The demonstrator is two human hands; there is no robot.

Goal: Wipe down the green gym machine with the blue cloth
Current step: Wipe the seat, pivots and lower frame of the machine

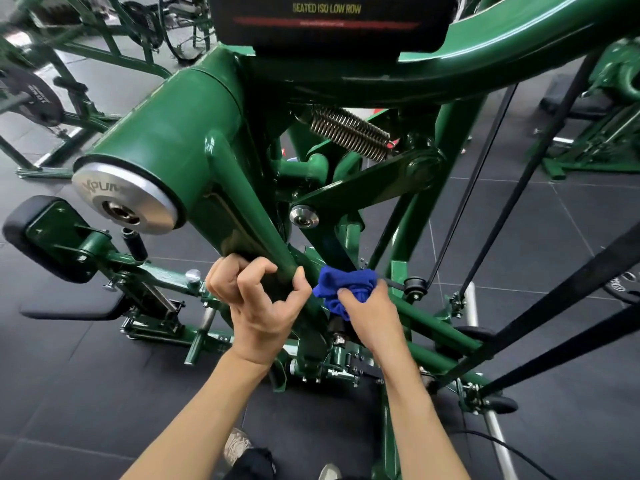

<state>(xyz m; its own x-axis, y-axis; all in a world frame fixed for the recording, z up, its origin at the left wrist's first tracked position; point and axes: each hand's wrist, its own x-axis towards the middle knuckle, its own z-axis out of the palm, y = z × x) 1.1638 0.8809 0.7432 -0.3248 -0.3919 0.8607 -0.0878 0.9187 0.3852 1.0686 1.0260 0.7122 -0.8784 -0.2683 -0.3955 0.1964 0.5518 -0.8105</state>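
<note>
Green gym machine [180, 109], head view: the painted frame fills most of the picture and stands on a dark tiled floor [540, 237]. At the top edge a black pad [329, 19] carries the words "SEATED ISO LOW ROW". Below it a thick green hub ends at the left in a silver end cap [121, 199], and a steel coil spring [349, 131] lies tilted just right of the hub, under the curved upper beam. From the hub a sloping tube [249, 216] runs down toward the centre of the picture.

The left hand [263, 299] grips the lower end of this tube, its fingers [254, 271] curled over the top and the thumb hooked round the right side. Just beside it, to the right, the right hand [367, 313] grasps the blue cloth [341, 284], which is bunched into a wad; the fingers close over the wad from above and hold it against a lower green frame bar, near a small black roller [415, 285].

Black belts [554, 296] cross the right side of the machine diagonally. A black padded plate [31, 237] projects at the left edge. Other green machines and a weight plate [31, 95] stand in the upper left corner. Two shoes [237, 445] show on the floor at the bottom edge, between the forearms.
</note>
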